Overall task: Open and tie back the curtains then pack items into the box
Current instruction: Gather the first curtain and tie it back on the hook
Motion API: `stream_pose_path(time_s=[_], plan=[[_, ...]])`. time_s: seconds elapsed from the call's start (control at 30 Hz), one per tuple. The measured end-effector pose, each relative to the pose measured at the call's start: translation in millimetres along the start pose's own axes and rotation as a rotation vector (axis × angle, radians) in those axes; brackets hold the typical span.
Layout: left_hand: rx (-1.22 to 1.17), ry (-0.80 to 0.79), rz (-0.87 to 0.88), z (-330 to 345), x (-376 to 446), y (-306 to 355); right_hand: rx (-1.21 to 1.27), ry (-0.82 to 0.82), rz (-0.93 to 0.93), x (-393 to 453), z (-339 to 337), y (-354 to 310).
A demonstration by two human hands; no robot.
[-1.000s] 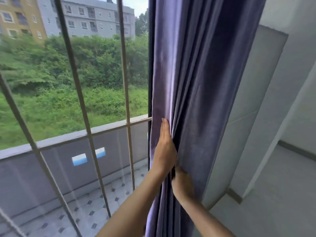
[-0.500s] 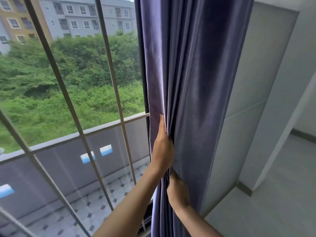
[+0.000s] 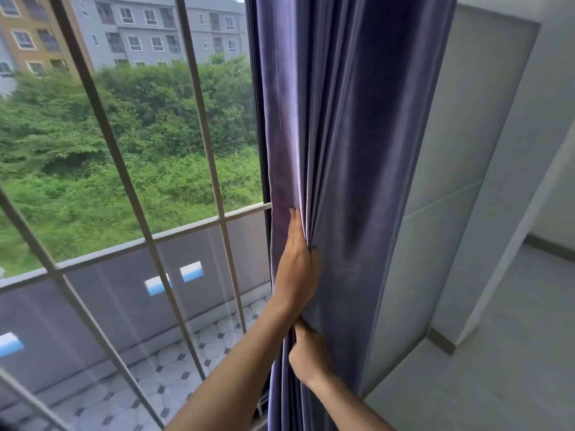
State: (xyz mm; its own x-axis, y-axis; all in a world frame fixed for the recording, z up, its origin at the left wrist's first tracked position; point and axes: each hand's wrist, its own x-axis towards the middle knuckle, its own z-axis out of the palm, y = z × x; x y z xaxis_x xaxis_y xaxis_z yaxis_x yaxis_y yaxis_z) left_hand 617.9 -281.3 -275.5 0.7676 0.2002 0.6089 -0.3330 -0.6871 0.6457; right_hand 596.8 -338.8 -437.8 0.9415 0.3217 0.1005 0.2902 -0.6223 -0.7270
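Observation:
A purple curtain point(image 3: 351, 135) hangs bunched in folds at the right side of the window, against a white wall panel. My left hand point(image 3: 297, 265) lies along the curtain's left edge. Its fingers point up and its thumb is tucked into a fold, pinching the gathered cloth. Just below it, my right hand point(image 3: 308, 356) grips the same bunch, with its fingers hidden inside the folds. No tie-back and no box are in view.
The window point(image 3: 130, 181) with a metal grille point(image 3: 205, 126) fills the left; a tiled balcony point(image 3: 174, 362) lies below it. A white wall panel point(image 3: 441, 197) stands right of the curtain, with pale floor point(image 3: 504, 353) beyond.
Both hands stay on the bunched curtain, one above the other. My view has drifted slightly, and the left hand's thumb has sunk deeper into the fold.

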Motion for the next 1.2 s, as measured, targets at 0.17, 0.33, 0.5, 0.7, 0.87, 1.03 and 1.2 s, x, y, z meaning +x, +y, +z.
stream_pose_path(time_s=[0.17, 0.33, 0.5, 0.7, 0.87, 1.03, 1.2], plan=[[0.007, -0.011, -0.001, -1.1, 3.4, -5.5, 0.164, 0.505, -0.159, 5.9, -57.1, -21.0], [0.03, -0.023, -0.024, -3.9, -1.9, -1.9, 0.249, 1.02, -0.471, 56.7, -225.0, -89.8], [0.015, -0.024, -0.058, -0.4, -5.5, 4.2, 0.461, 0.558, -0.234, 110.4, -308.4, -85.8], [0.087, 0.048, -0.043, 13.8, -8.4, 13.7, 0.09, 0.453, -0.1, 100.0, -238.6, -52.9], [0.109, 0.116, -0.039, 23.3, -10.5, 20.4, -0.054, 0.412, -0.135, 65.4, -160.3, -44.9], [0.075, 0.072, -0.039, 20.3, -11.8, 18.2, -0.249, 0.422, -0.185, 40.2, -113.6, -42.8], [-0.003, -0.014, -0.078, 1.1, -11.6, 19.3, -0.181, 0.402, -0.114, 19.1, -96.1, -50.4]])
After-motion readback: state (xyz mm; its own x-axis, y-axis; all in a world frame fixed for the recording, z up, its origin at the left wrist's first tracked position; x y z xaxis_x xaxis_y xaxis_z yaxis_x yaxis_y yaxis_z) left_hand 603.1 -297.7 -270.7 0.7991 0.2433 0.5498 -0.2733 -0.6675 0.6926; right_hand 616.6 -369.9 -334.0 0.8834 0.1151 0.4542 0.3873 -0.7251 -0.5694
